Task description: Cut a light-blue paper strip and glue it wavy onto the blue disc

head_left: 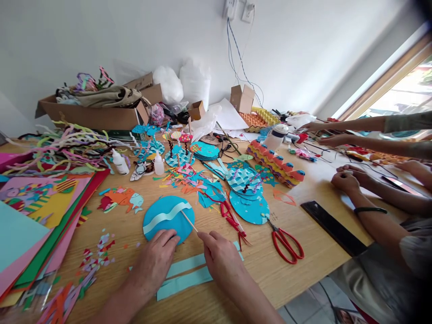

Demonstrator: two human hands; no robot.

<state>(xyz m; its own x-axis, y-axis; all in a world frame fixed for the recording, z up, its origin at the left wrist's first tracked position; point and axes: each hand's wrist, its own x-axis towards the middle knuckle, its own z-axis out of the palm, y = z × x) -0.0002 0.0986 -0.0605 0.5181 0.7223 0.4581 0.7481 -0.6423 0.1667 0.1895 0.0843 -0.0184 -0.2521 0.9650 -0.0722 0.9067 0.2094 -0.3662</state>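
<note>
A blue paper disc [155, 208] lies on the table in front of me, with a wavy pale-turquoise paper strip [164, 218] across it. My left hand [158, 253] rests on the disc's lower edge, fingers lying flat. Pinched in my right hand [221, 257] is a thin wooden stick [189, 222], whose far end meets the right part of the wavy strip. Two pale-turquoise paper strips [185, 283] lie beneath and between my hands. Red-handled scissors [286, 245] rest to the right, near another blue disc [249, 211].
White glue bottles [120, 163] stand behind the disc. Coloured paper sheets [64, 225] and scraps [96, 258] spread at left. A black bar-shaped object [332, 227] lies near the right edge. Other people's hands [347, 182] rest on or reach over the table.
</note>
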